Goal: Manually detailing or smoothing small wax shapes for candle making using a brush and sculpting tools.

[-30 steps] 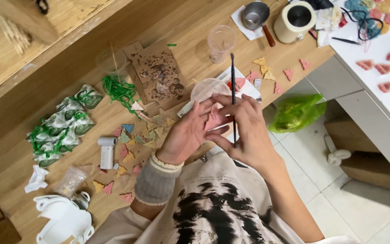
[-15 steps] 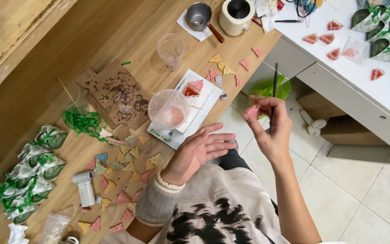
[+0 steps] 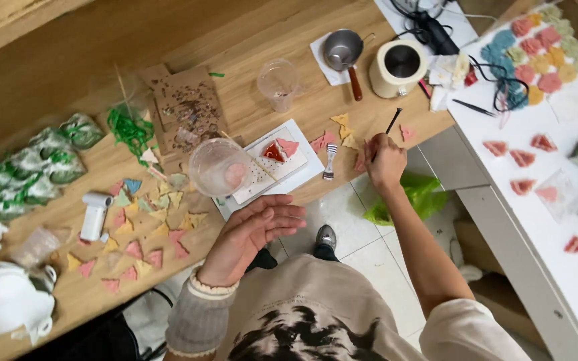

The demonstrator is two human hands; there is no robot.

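A thin black brush [image 3: 393, 121] is pinched in the right hand [image 3: 384, 160] fingers, pink triangular pieces [image 3: 324, 141] lying just beside them. Left hand [image 3: 257, 230] fingers are held open and empty, a clear plastic cup [image 3: 220, 168] just beyond the fingertips.

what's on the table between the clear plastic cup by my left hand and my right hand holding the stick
In the head view, between the clear cup and the right hand lie a white tray bearing red triangular pieces, then a small striped clip.

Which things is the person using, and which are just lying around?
In use:
- thin dark stick in right hand
- pink triangle pieces near it
- left hand, open, by the clear plastic cup

Lying about:
- small metal saucepan
- cream round pot
- green plastic bag
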